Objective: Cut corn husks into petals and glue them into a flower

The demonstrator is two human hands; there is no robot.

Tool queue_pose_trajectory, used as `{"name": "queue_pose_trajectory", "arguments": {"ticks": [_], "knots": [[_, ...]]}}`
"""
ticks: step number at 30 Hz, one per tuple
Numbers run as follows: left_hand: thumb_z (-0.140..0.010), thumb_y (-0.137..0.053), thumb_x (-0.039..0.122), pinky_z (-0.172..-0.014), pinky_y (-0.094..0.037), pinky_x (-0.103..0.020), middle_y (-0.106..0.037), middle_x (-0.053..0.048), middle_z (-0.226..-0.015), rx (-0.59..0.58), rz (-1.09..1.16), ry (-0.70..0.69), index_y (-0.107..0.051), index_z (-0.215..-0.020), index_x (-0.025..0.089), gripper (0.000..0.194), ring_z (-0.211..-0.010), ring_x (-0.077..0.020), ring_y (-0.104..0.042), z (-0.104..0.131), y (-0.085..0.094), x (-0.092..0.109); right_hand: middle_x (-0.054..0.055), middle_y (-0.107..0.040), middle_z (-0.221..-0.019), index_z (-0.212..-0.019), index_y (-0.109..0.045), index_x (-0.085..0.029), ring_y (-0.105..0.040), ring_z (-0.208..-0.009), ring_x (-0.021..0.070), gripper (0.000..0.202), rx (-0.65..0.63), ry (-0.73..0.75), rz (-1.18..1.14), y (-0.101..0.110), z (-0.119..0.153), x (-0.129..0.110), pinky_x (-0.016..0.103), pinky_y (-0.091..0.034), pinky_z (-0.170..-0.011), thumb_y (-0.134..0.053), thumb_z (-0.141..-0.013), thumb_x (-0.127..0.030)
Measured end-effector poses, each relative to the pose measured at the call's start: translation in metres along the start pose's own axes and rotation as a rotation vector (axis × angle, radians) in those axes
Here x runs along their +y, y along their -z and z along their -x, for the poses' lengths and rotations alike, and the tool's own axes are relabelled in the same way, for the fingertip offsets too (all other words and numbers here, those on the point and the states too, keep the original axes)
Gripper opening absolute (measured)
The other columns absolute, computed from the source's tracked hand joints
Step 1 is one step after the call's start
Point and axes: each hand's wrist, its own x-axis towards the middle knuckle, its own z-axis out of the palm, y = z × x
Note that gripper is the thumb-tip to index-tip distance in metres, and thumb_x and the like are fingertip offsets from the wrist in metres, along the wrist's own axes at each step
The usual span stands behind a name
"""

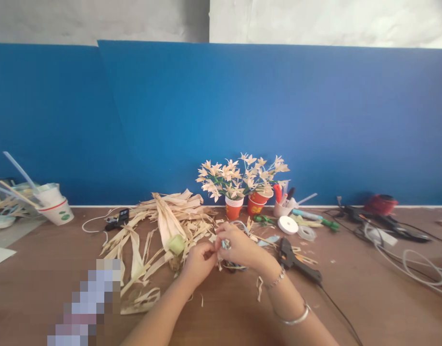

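Observation:
Over the middle of the brown table, my left hand and my right hand meet at the fingertips. Both are closed in a pinch, and whatever lies between them is too small and too covered to name. A pale scrap pokes out just below the fingers. To the left spread dried corn husks, with a light green roll on top of them. Right of my right wrist lies a black glue gun. Behind my hands, cream husk flowers on green stems stand in red paper cups.
A white tape roll, a clear tape roll and a cup of pens sit right of the flowers. Cables tangle at far right. A white cup leans at far left. A blue panel closes off the back.

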Motion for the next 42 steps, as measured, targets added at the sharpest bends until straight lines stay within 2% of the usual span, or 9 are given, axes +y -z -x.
{"name": "queue_pose_trajectory", "arguments": {"ticks": [5,9,11,16,20,26,32,38,42], "knots": [[-0.067,-0.053,0.01,-0.051,-0.036,-0.023,-0.061,-0.001,-0.056,-0.001,-0.305,-0.148,-0.064,-0.059,0.018,0.016,-0.053,-0.0137,-0.053,0.003,0.001,0.01,0.003,-0.06,-0.084,-0.065,-0.068,-0.02,-0.053,-0.085,0.0189,0.021,-0.034,0.017,0.138,-0.003,0.001,0.002,0.028,-0.04,-0.077,-0.058,-0.06,-0.002],[-0.068,-0.051,0.008,-0.051,-0.035,-0.023,-0.06,-0.002,-0.056,-0.04,-0.41,-0.205,-0.064,-0.058,0.017,0.019,-0.053,-0.0141,-0.053,0.005,0.001,0.014,0.004,-0.061,-0.081,-0.063,-0.069,-0.02,-0.054,-0.079,0.0177,0.019,-0.104,-0.021,0.183,-0.005,0.003,0.005,0.027,-0.04,-0.074,-0.057,-0.062,-0.005],[-0.069,-0.05,0.008,-0.053,-0.036,-0.023,-0.061,-0.003,-0.058,-0.048,-0.423,-0.206,-0.065,-0.06,0.017,0.019,-0.055,-0.0148,-0.054,0.005,0.001,0.014,0.004,-0.061,-0.08,-0.066,-0.069,-0.019,-0.054,-0.077,0.0173,0.02,-0.085,-0.031,0.197,-0.005,0.003,0.005,0.027,-0.04,-0.072,-0.056,-0.061,-0.005],[-0.07,-0.051,0.01,-0.055,-0.037,-0.024,-0.063,-0.004,-0.061,-0.035,-0.383,-0.141,-0.068,-0.066,0.017,0.018,-0.057,-0.0153,-0.054,0.003,0.0,0.01,0.005,-0.062,-0.083,-0.066,-0.067,-0.018,-0.054,-0.085,0.0186,0.02,-0.004,-0.043,0.214,-0.005,0.001,0.005,0.026,-0.039,-0.074,-0.057,-0.059,-0.003],[-0.07,-0.051,0.01,-0.056,-0.036,-0.024,-0.062,-0.003,-0.06,-0.021,-0.373,-0.127,-0.066,-0.063,0.016,0.017,-0.057,-0.0149,-0.054,0.003,0.0,0.011,0.006,-0.062,-0.089,-0.069,-0.067,-0.017,-0.053,-0.089,0.0186,0.017,-0.055,-0.02,0.194,-0.005,-0.001,0.008,0.026,-0.038,-0.078,-0.056,-0.063,-0.006],[-0.068,-0.052,0.01,-0.053,-0.033,-0.022,-0.058,-0.001,-0.057,-0.047,-0.341,-0.122,-0.062,-0.058,0.016,0.015,-0.054,-0.0128,-0.05,0.003,-0.001,0.012,0.002,-0.059,-0.086,-0.066,-0.063,-0.017,-0.052,-0.085,0.0168,0.013,-0.176,-0.029,0.124,-0.004,-0.002,0.01,0.025,-0.037,-0.078,-0.058,-0.06,-0.007],[-0.066,-0.051,0.009,-0.053,-0.033,-0.022,-0.057,-0.001,-0.055,-0.06,-0.308,-0.088,-0.058,-0.055,0.016,0.015,-0.054,-0.0129,-0.05,0.002,0.0,0.012,0.002,-0.057,-0.09,-0.068,-0.065,-0.017,-0.053,-0.084,0.0153,0.016,-0.2,0.003,0.02,-0.004,-0.002,0.014,0.023,-0.04,-0.077,-0.058,-0.059,-0.005],[-0.066,-0.051,0.011,-0.054,-0.034,-0.024,-0.059,-0.001,-0.054,-0.063,-0.288,-0.046,-0.057,-0.053,0.017,0.016,-0.054,-0.0142,-0.052,0.002,0.001,0.011,0.006,-0.06,-0.098,-0.069,-0.067,-0.016,-0.055,-0.09,0.0176,0.009,-0.203,0.011,-0.041,-0.003,-0.002,0.018,0.028,-0.04,-0.083,-0.059,-0.072,-0.014],[-0.068,-0.053,0.019,-0.052,-0.038,-0.025,-0.058,-0.001,-0.05,-0.055,-0.076,0.045,-0.059,-0.056,0.017,0.014,-0.051,-0.0149,-0.054,0.001,-0.002,0.007,0.004,-0.062,-0.093,-0.084,-0.065,-0.017,-0.056,-0.087,0.0169,0.011,-0.131,-0.037,-0.121,-0.001,-0.003,0.012,0.027,-0.042,-0.079,-0.057,-0.076,-0.017]]}}
